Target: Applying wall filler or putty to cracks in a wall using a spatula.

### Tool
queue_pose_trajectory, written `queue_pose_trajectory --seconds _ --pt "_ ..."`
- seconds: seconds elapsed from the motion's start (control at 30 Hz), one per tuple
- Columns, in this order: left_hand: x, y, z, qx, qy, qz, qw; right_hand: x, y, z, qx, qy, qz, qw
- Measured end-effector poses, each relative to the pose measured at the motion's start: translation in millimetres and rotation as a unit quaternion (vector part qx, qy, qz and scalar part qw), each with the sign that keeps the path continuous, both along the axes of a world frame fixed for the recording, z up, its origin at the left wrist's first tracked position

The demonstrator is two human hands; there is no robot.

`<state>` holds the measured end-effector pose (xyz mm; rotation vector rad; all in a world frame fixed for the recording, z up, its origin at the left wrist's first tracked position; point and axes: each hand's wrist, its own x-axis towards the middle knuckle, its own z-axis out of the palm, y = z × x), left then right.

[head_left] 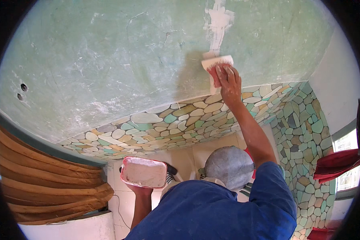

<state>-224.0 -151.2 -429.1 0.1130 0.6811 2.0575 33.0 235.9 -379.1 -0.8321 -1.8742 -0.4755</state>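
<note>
Right hand (230, 86) pressing flat red trowel (216, 66), rough green wall (108, 64), perhaps plaster-filled tray (144, 173)

Light: bright even daylight, strongest from the window (348, 164) at my right | Shadow: my right hand (230, 82) throws a soft one leftward on the green wall (108, 60) | Glare: window blown out | Focus: sharp mid-frame | Distortion: fisheye bends the wall's lower edge; black vignette rings the corners

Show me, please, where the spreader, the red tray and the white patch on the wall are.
spreader (217, 63), head view, on its white blade.
red tray (144, 173), head view, on the white filler inside.
white patch (219, 20), head view, on its wide middle.
</note>
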Motion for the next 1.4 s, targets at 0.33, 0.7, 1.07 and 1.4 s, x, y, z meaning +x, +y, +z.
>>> queue_pose_trajectory --seconds 0.33,0.7,1.07,1.4 --pt "-3.9 3.9 -15.5 -0.019 0.077 0.020 0.997 16.1 -2.9 -47.5 -0.028 -0.014 0.012 0.999" --pt "-16.7 -1.5 -33.3 0.008 0.030 -0.017 0.999 34.7 -104.5 -243.3 -0.488 0.740 0.089 0.454" --pt "4.1 26.5 -11.7 -0.002 0.000 -0.018 1.000 30.2 -135.9 -187.3 -0.580 0.738 0.225 0.261" --pt "0.1 28.6 -21.4 -0.016 0.039 -0.028 0.999 41.6 -136.2 -138.3 -0.544 0.705 0.416 0.185"
